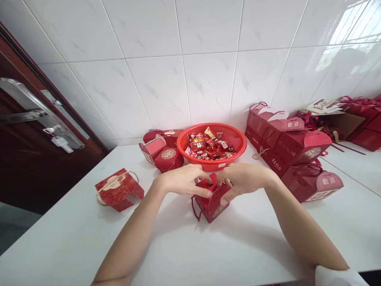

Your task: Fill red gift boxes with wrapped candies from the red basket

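A small red candy box [213,209] with rounded top flaps stands on the white table in front of me, a dark red cord hanging from its left side. My left hand [185,180] reaches over its top from the left, thumb and fingers curled about the upper flaps. From the right, my right hand [244,179] grips the flaps with its thumb on the front one. Part of the box's top is hidden by my fingers. Just behind it sits a red plastic basket [240,149] with many wrapped candies [208,143] inside.
A red box with a rope handle [119,188] stands at the left. More red boxes [168,159] sit left of the basket, and several stacked ones [285,147] at the right. Farther right is an open carton [351,123]. Behind are a tiled wall [208,87] and a door [26,151].
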A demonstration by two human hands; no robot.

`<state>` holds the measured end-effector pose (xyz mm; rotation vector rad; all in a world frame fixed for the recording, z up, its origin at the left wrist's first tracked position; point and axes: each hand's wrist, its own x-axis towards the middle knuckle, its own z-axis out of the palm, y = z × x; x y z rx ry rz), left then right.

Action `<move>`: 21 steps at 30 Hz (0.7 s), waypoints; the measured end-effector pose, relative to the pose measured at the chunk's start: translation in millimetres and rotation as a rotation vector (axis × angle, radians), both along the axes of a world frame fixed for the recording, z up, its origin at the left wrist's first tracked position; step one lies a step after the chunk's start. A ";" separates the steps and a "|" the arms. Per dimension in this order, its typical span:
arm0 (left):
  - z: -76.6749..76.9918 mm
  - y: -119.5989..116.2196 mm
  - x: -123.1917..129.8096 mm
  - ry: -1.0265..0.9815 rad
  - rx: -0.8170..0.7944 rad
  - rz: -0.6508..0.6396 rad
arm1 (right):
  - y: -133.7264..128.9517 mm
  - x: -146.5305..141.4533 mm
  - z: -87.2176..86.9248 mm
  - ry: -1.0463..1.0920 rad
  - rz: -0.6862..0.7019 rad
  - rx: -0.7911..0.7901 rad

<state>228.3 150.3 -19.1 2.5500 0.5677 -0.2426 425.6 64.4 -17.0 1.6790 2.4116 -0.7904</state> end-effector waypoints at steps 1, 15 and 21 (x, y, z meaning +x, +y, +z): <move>-0.9 -0.6 0.0 0.004 -0.005 0.009 | 1.1 -0.4 -0.2 -0.018 -0.040 0.008; -3.1 -1.3 1.6 0.131 0.024 0.106 | 38.2 15.7 -28.7 0.081 -0.095 -0.150; -7.6 11.1 -2.7 0.062 -0.039 0.107 | 43.4 27.1 -32.4 0.294 -0.125 -0.062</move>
